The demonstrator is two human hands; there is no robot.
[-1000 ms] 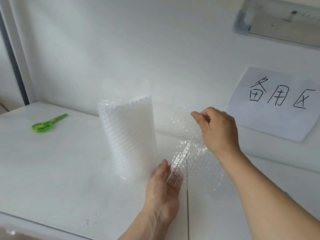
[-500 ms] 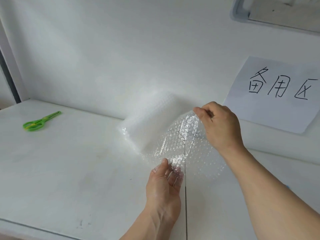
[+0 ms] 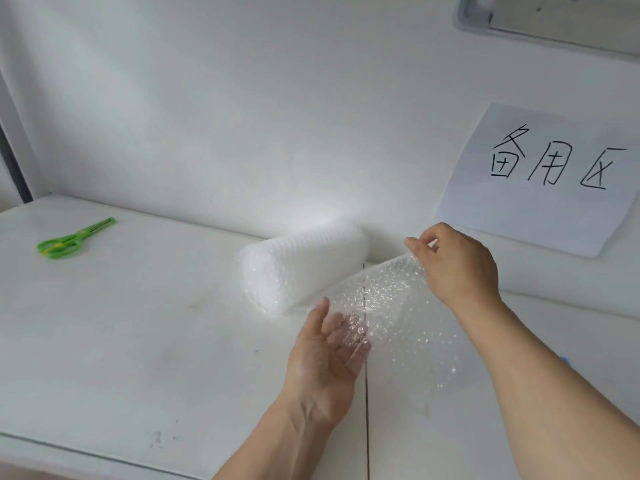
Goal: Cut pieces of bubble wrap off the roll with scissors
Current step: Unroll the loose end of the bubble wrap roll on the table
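Observation:
The bubble wrap roll lies on its side on the white table, close to the back wall. A loose clear sheet runs off it toward me. My right hand pinches the sheet's far corner between thumb and fingers. My left hand is palm up under the sheet's near corner, its fingers seen through the plastic and its thumb on top. Green scissors lie shut at the far left of the table, well away from both hands.
A white paper sign with black handwritten characters hangs on the wall at the right. A grey-framed fixture sits at the top right. A seam runs down the table between two panels. The front edge is near the bottom left.
The roll stood upright a second ago; it tipped over and now lies flat near the wall. Both hands kept hold of the sheet, which is drawn out longer.

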